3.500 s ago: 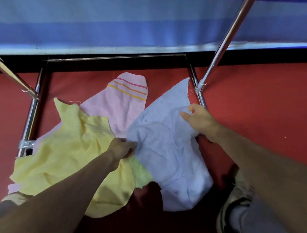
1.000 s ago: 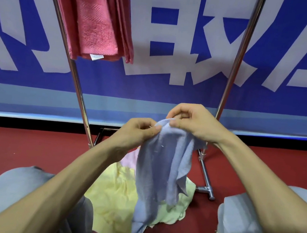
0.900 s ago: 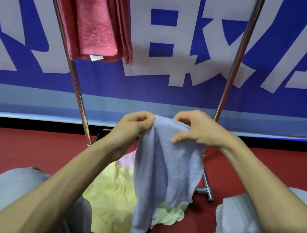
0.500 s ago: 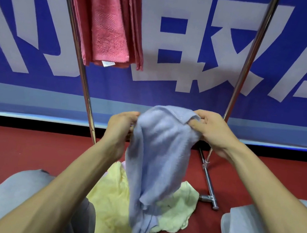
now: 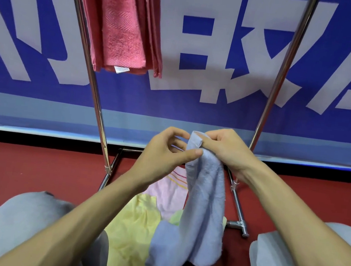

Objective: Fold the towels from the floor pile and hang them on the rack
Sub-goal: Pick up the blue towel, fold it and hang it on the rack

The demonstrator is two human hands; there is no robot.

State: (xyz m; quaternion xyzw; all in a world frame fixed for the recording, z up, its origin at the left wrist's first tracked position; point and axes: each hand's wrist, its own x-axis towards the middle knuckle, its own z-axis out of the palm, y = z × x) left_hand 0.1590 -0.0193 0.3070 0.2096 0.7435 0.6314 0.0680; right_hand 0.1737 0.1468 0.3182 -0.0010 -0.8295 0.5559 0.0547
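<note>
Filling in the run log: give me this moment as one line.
left hand: pinches blue towel | right hand: grips its top | floor: yellow towel, pink towel | rack: red towel hung

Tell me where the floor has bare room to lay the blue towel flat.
Bare red floor lies left of the rack's left pole, and right of its right base bar. Between the poles it is crowded: the yellow towel and pink towel lie there.

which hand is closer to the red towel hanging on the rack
Left. The left hand is below and right of the red towel; the right hand sits farther right. Both pinch the blue towel.
</note>
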